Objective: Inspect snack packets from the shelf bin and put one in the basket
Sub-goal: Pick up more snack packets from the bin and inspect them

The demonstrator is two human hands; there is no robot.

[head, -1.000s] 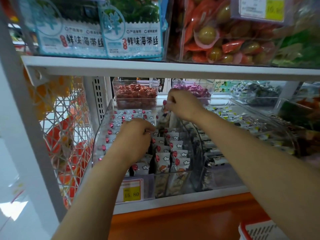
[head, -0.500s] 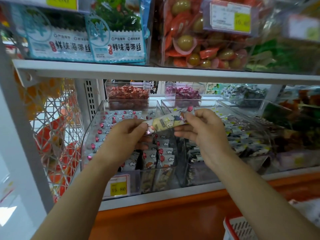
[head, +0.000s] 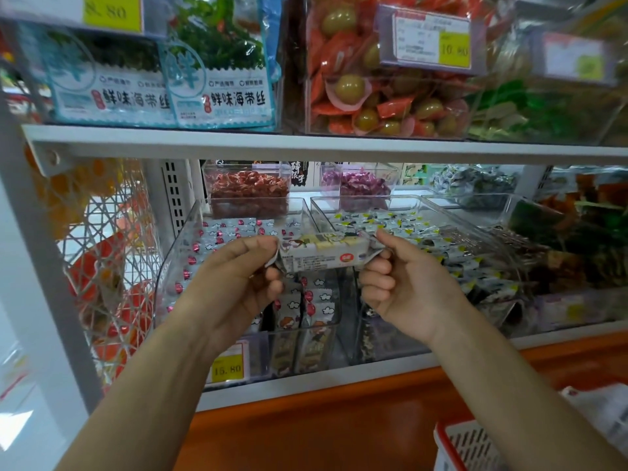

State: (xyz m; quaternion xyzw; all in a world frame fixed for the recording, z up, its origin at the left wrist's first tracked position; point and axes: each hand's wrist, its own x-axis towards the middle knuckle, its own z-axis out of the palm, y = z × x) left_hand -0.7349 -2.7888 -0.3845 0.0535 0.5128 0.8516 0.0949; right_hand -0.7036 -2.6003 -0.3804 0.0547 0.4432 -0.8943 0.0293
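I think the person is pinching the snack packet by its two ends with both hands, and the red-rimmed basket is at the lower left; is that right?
Not quite: the head view shows the red-rimmed basket at the lower right, not the lower left. The rest holds: the left hand and the right hand pinch the snack packet by its two ends.

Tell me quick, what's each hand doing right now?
Left hand: closed, pinching the left end of the snack packet.
Right hand: closed, pinching the right end of the same packet.
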